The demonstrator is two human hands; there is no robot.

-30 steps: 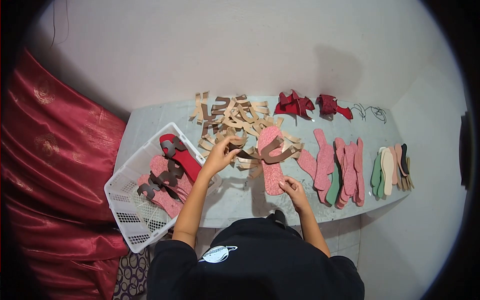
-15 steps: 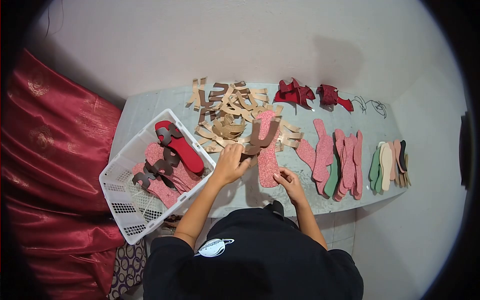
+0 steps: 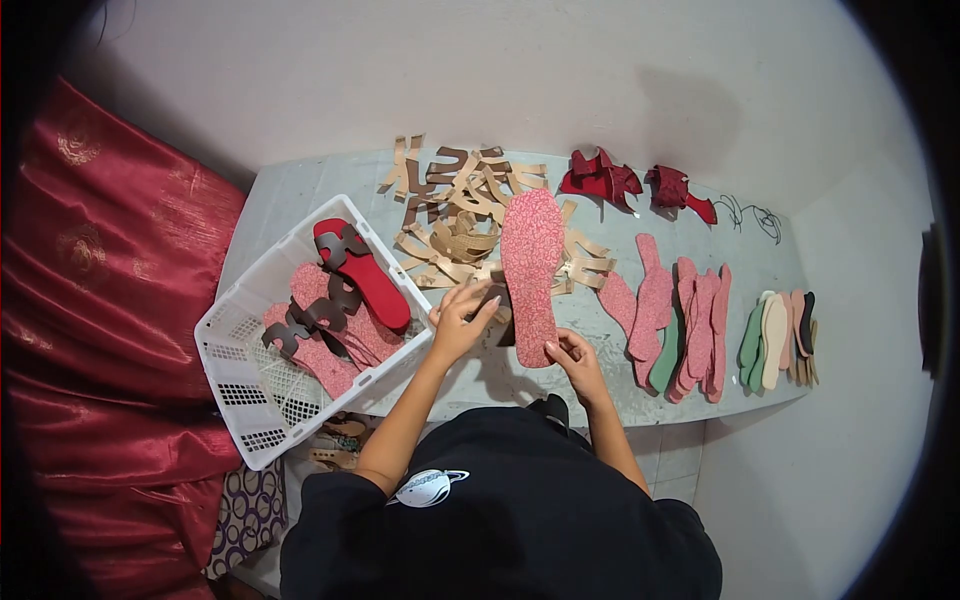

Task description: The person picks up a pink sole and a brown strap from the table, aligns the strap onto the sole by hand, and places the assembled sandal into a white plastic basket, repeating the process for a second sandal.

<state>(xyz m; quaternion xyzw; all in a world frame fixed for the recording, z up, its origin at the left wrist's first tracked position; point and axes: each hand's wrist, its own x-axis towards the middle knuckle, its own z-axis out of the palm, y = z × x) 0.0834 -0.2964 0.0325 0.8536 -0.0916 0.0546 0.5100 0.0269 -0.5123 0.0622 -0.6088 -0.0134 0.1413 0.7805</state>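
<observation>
My right hand point(image 3: 574, 362) pinches the heel end of a pink patterned insole point(image 3: 532, 270), which stands tilted above the table with its wide end away from me. Just left of it, my left hand point(image 3: 463, 318) is closed on a dark brown sandal strap point(image 3: 504, 305). Most of that strap is hidden behind the insole. Beyond my hands lies a heap of tan and brown strap pieces point(image 3: 465, 240), partly covered by the insole.
A white plastic basket point(image 3: 225, 385) on the left holds pink and red soles with dark straps. Pink insoles point(image 3: 655, 295), one green among them, lie to the right, then green, cream and black insoles point(image 3: 773, 340). Red pieces point(image 3: 600, 183) and black cord point(image 3: 750, 217) sit at the back.
The brown strap, earlier across the front of the insole, is now mostly behind it. The insole has come up closer to the camera, and my left hand has shifted slightly left.
</observation>
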